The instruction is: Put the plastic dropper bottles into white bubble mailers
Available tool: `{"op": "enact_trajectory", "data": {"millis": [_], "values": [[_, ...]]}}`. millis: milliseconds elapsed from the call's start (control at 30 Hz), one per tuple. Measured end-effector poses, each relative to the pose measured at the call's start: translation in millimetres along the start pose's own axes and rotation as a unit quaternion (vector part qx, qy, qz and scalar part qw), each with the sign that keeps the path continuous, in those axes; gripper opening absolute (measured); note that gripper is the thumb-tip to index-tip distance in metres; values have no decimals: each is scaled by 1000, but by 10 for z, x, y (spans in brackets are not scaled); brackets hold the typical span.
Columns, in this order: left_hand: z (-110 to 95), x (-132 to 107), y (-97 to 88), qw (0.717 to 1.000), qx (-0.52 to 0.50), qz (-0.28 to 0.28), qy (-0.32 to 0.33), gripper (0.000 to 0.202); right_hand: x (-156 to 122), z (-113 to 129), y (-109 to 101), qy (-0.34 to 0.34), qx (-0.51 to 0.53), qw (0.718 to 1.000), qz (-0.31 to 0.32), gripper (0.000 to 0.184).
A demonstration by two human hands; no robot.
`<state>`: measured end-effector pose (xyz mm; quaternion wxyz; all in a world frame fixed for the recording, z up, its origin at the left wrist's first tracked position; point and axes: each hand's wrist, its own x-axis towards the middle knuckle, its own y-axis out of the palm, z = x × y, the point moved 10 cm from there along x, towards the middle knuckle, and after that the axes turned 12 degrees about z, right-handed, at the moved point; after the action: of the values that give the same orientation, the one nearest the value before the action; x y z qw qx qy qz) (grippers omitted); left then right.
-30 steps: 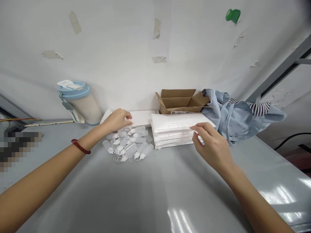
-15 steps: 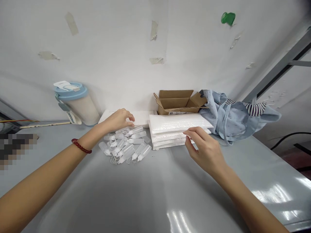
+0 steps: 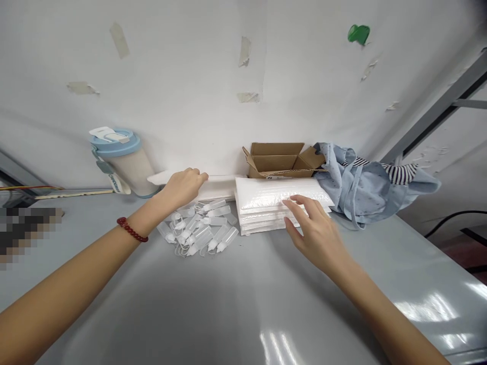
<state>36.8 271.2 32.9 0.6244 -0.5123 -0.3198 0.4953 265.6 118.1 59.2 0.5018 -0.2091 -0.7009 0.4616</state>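
Note:
My left hand [image 3: 181, 186] is closed on a flat white sheet [image 3: 218, 181] from a low pile against the wall and lifts its near edge. A red bead bracelet [image 3: 131, 230] is on that wrist. Just in front of it lies a heap of several small clear plastic dropper bottles [image 3: 200, 226]. My right hand [image 3: 312, 233] lies with its fingers stretched out on the front right edge of a stack of white padded envelopes [image 3: 274, 195], touching the top ones.
An open cardboard box [image 3: 279, 158] stands behind the stack, against the white wall. Light blue clothing with a striped piece [image 3: 365, 183] lies to the right. A blue-lidded tumbler [image 3: 124, 161] stands at the back left. The grey table [image 3: 213, 304] shines with glare.
My left hand has taken hold of the white sheet and raised it. My right hand has slid left along the envelope stack and its fingers have flattened onto the top.

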Motion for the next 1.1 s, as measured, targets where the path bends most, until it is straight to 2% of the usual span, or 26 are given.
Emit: {"op": "enact_trajectory", "data": {"millis": [167, 300, 433, 533, 600, 633, 700, 733, 767, 800, 867, 900, 933, 967, 1033, 1100], "values": [[164, -239, -367, 992, 9, -107, -67, 23, 23, -23, 113, -6, 4, 999, 36, 31], [195, -685, -651, 970, -8, -233, -72, 35, 28, -54, 110, 0, 27, 999, 22, 31], [168, -1278, -731, 928, -16, -372, -20, 31, -12, 9, -36, 2, 69, 997, -21, 33], [22, -1632, -597, 902, 4, -424, 85, 24, -55, 71, -210, 8, 158, 987, -36, 34], [-181, -1831, -456, 884, 25, -433, 174, 25, -60, 6, -211, 46, 324, 945, -5, 34], [-315, -1928, -386, 873, 37, -434, 218, 26, -56, -8, -159, 66, 385, 920, 31, 34], [-619, -2090, -267, 853, 53, -424, 301, 26, -69, 39, 77, 108, 463, 866, 157, 33], [-772, -2110, -212, 855, 52, -396, 332, 28, -101, 119, 227, 115, 491, 830, 237, 34], [-896, -2149, -195, 851, 42, -386, 354, 29, -158, 237, 379, 112, 524, 782, 318, 37], [-1003, -2195, -197, 842, 31, -387, 375, 29, -232, 380, 506, 103, 563, 721, 391, 42], [-1134, -2198, -188, 841, 2, -364, 401, 28, -354, 641, 637, 82, 645, 594, 474, 52], [-1143, -2182, -183, 842, -19, -351, 409, 27, -382, 716, 667, 79, 672, 552, 488, 54], [-1108, -2161, -182, 844, -45, -342, 410, 30, -388, 739, 692, 83, 683, 536, 489, 53], [-1035, -2134, -183, 847, -76, -335, 405, 36, -376, 723, 710, 86, 679, 546, 482, 50], [-769, -2013, -184, 866, -163, -316, 353, 44, -322, 640, 705, 81, 638, 611, 462, 43], [-367, -1762, -83, 898, -290, -254, 214, 40, -261, 551, 656, 65, 583, 680, 440, 38]]}}
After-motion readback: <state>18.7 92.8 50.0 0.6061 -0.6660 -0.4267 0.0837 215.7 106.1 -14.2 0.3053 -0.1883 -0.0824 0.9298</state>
